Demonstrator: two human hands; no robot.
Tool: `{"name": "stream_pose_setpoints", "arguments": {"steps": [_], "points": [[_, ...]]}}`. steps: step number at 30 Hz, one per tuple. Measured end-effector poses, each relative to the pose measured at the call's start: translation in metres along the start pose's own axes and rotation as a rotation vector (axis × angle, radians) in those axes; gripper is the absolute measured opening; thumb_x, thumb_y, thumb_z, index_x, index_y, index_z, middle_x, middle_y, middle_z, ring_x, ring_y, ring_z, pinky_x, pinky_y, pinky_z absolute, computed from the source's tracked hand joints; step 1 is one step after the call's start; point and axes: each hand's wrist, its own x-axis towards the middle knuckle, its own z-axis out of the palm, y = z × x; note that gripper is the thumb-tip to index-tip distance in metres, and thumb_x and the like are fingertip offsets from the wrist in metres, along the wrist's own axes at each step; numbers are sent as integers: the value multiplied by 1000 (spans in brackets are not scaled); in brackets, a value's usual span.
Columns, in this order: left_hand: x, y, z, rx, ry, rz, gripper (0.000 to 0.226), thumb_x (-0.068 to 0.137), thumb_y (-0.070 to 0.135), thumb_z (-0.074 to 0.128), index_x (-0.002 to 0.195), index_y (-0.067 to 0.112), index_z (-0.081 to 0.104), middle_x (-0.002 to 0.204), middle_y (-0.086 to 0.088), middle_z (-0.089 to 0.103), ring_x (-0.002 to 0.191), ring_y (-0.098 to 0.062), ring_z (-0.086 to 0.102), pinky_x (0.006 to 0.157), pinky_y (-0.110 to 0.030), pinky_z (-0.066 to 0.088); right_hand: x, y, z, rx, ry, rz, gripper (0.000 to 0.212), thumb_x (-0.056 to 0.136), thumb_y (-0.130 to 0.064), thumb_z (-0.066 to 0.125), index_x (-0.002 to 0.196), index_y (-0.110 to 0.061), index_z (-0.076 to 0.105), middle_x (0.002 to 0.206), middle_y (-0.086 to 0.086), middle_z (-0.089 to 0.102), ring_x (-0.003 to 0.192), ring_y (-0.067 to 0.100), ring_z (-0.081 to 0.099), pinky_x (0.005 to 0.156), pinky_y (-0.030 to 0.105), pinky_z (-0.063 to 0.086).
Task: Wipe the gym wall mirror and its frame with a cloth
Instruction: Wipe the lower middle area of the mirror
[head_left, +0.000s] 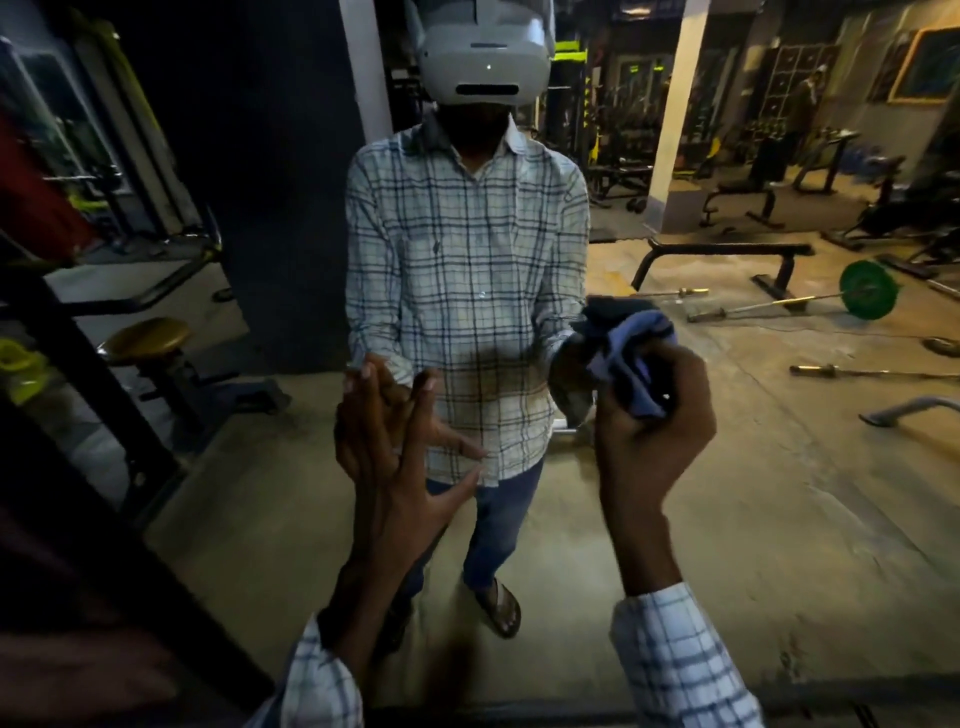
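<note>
The wall mirror fills most of the view and reflects me and the gym behind. My right hand grips a bunched blue and dark cloth and holds it up against the glass at mid height. My left hand is raised with straight, spread fingers; its fingertips meet their own reflection on the glass. The mirror's dark frame runs along the bottom edge, and a dark edge slants down the left side.
A dark machine frame with a round yellow seat stands at the left. The mirror reflects benches, a barbell with a green plate and a white pillar behind me.
</note>
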Motion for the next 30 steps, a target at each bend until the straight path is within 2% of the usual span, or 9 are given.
{"name": "stream_pose_setpoints", "arguments": {"steps": [6,9,12,14,18,21,25,27,30], "points": [[0,0,2,-26,18,-9,107,76,65,83,160,18,38,173,-16,-5,161,-37,-2,122,-64,20,-29,4,2,-5,-502,-218,30,78,12,78,103,-3,70,103,6,67,97,19,64,83,34,54],[-1,-1,2,-15,12,-19,108,76,69,80,161,18,37,173,-18,-4,161,-38,-1,122,-63,20,6,11,-18,-18,-307,-162,32,77,14,80,101,-4,70,102,-3,64,92,12,62,83,19,48],[-1,1,1,-9,3,-26,105,79,73,72,161,18,36,173,-18,-5,161,-38,-2,122,-64,21,14,12,-15,-28,-122,-77,32,75,12,83,100,-4,69,97,1,65,88,19,61,77,31,51],[0,2,-1,-7,6,-24,103,81,74,68,162,19,35,173,-19,-4,161,-38,-2,123,-63,19,-9,6,-4,9,-197,-101,30,76,14,79,98,-2,68,97,2,64,90,16,60,78,35,52],[-1,2,-3,22,5,-18,105,81,71,73,163,20,32,173,-20,-2,160,-39,0,123,-64,20,-36,12,-14,-40,-572,-215,28,81,7,78,104,-8,71,107,4,68,98,19,64,83,34,54],[-1,4,-6,14,-5,-27,106,81,71,72,163,20,31,173,-21,-1,160,-40,0,122,-65,21,-4,22,-30,-35,-389,-151,34,78,9,78,103,-12,68,103,-1,66,94,11,61,83,20,50],[-2,6,-10,9,-23,-37,106,82,71,70,164,21,27,173,-19,-5,160,-39,-3,123,-65,19,3,21,-24,-76,-175,-44,30,77,14,76,100,-5,67,96,2,63,88,14,57,78,27,50],[-3,8,-11,1,-30,-51,107,81,68,74,165,22,26,174,-16,-9,161,-37,-5,123,-65,19,-30,17,-14,-65,-412,-120,26,79,11,70,100,-5,66,96,3,61,88,17,58,79,31,51],[-3,10,-15,-12,-29,-51,105,81,67,74,165,24,28,174,-13,-9,161,-36,-5,123,-64,20,-52,30,-26,-156,-769,-330,21,85,-15,66,106,-10,67,107,6,65,94,29,66,79,27,48]]}}
